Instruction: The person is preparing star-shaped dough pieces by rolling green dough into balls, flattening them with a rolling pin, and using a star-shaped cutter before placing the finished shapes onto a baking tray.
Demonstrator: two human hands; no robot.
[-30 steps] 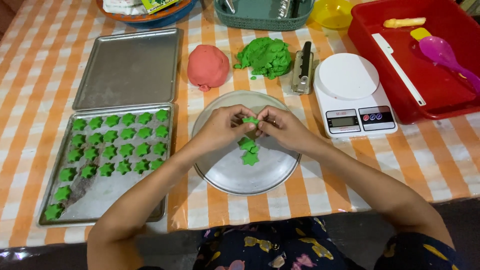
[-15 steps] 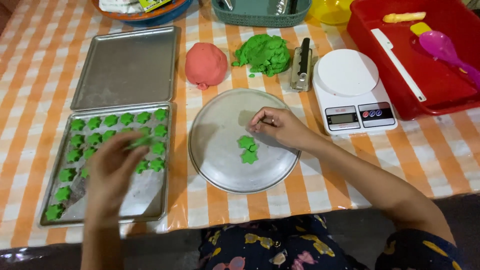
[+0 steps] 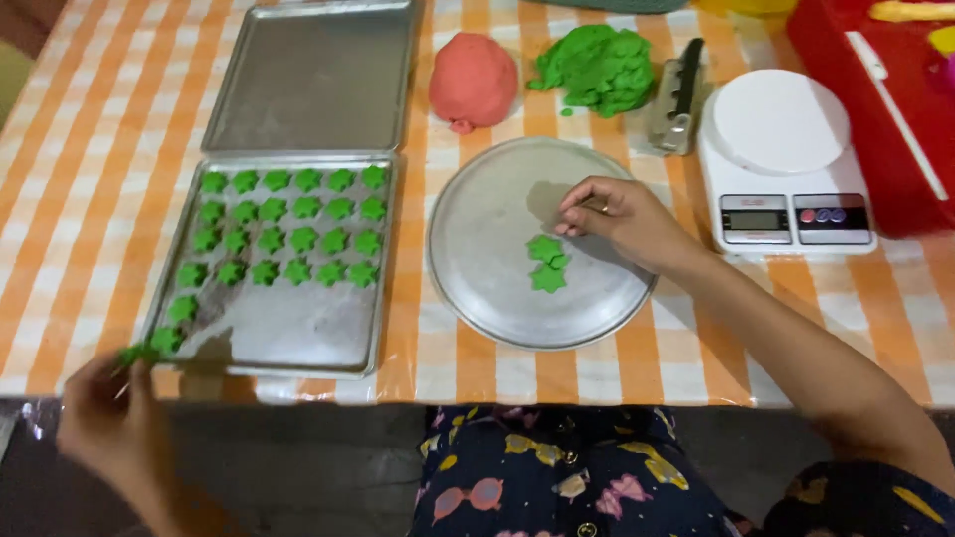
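Small grey screen (image 3: 755, 220) on white kitchen scale (image 3: 781, 159), seemingly blank

Bare strip along my baking tray's (image 3: 279, 328) near edge, w/ open room; green stars (image 3: 288, 224) crowd the far rows, my round plate (image 3: 487, 259) just beside.

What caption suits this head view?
Right hand over round plate with green stars; left hand below the filled tray.

Left hand gone to the tray's near corner

The left hand (image 3: 114, 418) has left the plate (image 3: 477, 268), carrying a green star (image 3: 134, 353) to the tray (image 3: 373, 328) edge; the right hand (image 3: 622, 219) has stayed over the plate.
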